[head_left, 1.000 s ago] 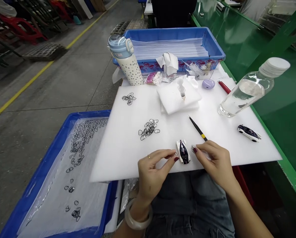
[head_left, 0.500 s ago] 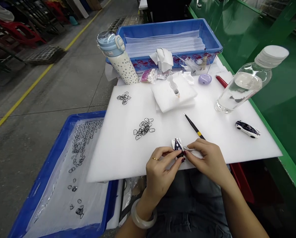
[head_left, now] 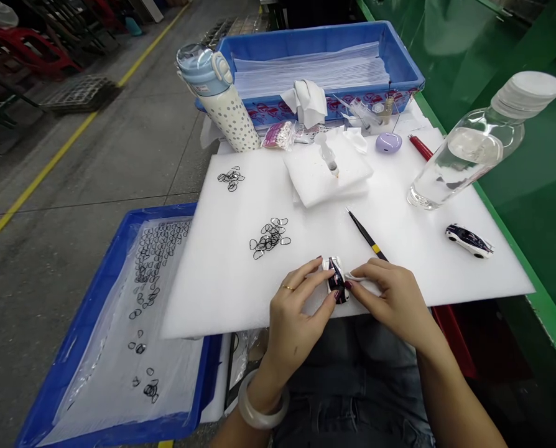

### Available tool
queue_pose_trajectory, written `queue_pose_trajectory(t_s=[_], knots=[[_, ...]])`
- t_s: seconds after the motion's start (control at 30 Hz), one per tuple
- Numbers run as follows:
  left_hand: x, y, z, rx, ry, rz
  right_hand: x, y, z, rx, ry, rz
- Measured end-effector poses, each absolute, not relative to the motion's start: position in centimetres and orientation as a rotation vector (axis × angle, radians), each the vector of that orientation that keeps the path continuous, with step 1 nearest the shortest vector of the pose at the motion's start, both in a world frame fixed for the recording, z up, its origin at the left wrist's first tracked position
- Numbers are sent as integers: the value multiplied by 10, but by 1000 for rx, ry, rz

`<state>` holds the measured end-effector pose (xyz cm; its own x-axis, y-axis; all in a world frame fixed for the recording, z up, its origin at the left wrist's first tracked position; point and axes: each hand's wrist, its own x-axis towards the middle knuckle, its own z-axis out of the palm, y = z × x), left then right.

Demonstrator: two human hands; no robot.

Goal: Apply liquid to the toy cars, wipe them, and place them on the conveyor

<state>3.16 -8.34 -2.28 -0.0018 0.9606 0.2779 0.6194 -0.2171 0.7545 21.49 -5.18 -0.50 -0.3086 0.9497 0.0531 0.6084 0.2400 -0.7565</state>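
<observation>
Between my hands, at the front of the white foam sheet [head_left: 222,274], is a white and dark-blue toy car [head_left: 336,280]. My left hand [head_left: 296,317] holds it, with fingers on its left side and top. In a pinch, my right hand [head_left: 392,298] grips a folded white cloth [head_left: 362,283] against the car's right side. Just beyond the right hand lie black tweezers [head_left: 366,233] with a yellow band. Another toy car [head_left: 469,241] of the same colours rests to the right. Thin black rings [head_left: 269,238] form a loose pile to the left.
A clear bottle [head_left: 464,155] stands at the right, a dotted flask [head_left: 226,106] at the back left. Behind are a blue crate [head_left: 319,37], a foam block with a syringe [head_left: 329,158] and a purple case [head_left: 389,142]. A blue tray [head_left: 96,298] with more rings sits lower left.
My left fingers have spread and shifted on the toy car, so more of its top shows. The right hand stays at its side with the cloth. The view has tilted slightly.
</observation>
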Motion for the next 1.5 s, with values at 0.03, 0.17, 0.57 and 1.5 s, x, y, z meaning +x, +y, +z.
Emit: queue_pose_trajectory(t_s=[0.03, 0.17, 0.57, 1.5], knots=[[32, -83, -23, 1863, 1627, 1093, 215, -51, -5, -1419, -2007, 872], [31, -84, -22, 1853, 1619, 1090, 214, -51, -5, -1433, -2018, 849], [31, -81, -19, 1839, 1612, 1073, 213, -52, -6, -1459, -2013, 840], [7, -58, -17, 1926, 1263, 853, 213, -45, 0, -1493, -2096, 920]])
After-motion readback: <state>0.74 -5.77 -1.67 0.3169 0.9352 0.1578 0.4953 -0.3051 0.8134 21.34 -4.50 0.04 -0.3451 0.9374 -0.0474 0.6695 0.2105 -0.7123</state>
